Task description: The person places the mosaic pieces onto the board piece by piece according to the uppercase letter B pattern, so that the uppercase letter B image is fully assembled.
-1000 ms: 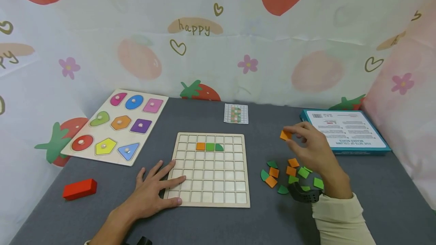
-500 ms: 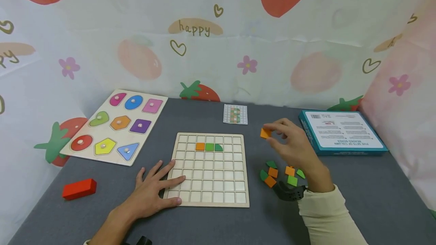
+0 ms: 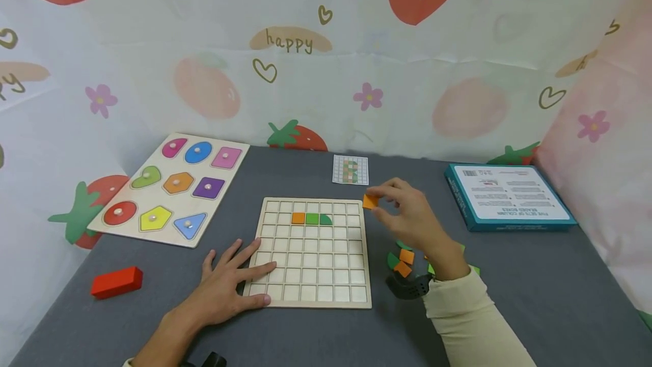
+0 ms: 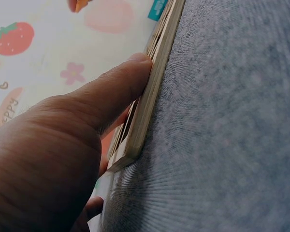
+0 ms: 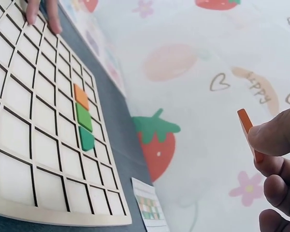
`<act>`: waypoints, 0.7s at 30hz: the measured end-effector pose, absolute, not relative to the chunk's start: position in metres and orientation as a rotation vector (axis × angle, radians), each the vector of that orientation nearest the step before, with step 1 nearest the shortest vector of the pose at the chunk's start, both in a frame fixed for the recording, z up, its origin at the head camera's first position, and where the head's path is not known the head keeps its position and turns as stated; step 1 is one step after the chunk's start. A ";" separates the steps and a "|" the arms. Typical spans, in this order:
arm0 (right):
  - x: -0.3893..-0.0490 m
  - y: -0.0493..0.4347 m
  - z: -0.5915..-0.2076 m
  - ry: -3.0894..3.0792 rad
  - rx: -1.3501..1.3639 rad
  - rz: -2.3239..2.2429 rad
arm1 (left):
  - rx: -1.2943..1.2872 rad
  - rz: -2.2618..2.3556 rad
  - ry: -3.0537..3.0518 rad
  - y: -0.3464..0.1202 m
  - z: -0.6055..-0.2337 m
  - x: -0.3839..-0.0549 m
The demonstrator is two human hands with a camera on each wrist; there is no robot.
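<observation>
My right hand [image 3: 410, 214] pinches an orange square tile [image 3: 370, 201] between thumb and fingers, held up by the right back corner of the wooden grid board [image 3: 368, 276]. The same orange tile [image 5: 249, 135] shows edge-on in the right wrist view. Spread fingers of my left hand [image 3: 226, 285] rest on the board's left front part; in the left wrist view its thumb [image 4: 118, 79] lies along the board's edge. In the second row from the back sit an orange square [image 3: 298, 218], a green square [image 3: 312, 218] and a darker green quarter-round tile [image 3: 325, 219], side by side.
Loose orange and green tiles [image 3: 402, 269] lie right of the board, partly hidden by my right wrist. A small pattern card [image 3: 350, 170] lies behind it. A knobbed shape puzzle [image 3: 168, 203] and a red block [image 3: 117, 283] are at left, a teal box [image 3: 511, 197] at right.
My right hand has carried the orange tile leftward from above the loose tiles to the board's right back corner. My left hand keeps its place on the board.
</observation>
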State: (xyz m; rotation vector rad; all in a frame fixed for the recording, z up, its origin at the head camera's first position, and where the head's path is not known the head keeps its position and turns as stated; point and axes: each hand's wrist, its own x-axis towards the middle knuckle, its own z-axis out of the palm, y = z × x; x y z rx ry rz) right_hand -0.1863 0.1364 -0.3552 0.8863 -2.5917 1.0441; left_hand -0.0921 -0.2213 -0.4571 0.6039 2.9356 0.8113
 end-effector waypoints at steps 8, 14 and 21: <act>-0.188 0.124 -0.364 -2.626 0.929 1.058 | 0.612 0.808 2.937 -0.221 -0.456 -0.092; -0.188 0.115 -0.371 -2.683 0.911 1.058 | 0.618 0.813 2.940 -0.221 -0.457 -0.092; -0.192 0.104 -0.382 -2.738 0.932 1.077 | 0.612 0.810 2.944 -0.221 -0.458 -0.092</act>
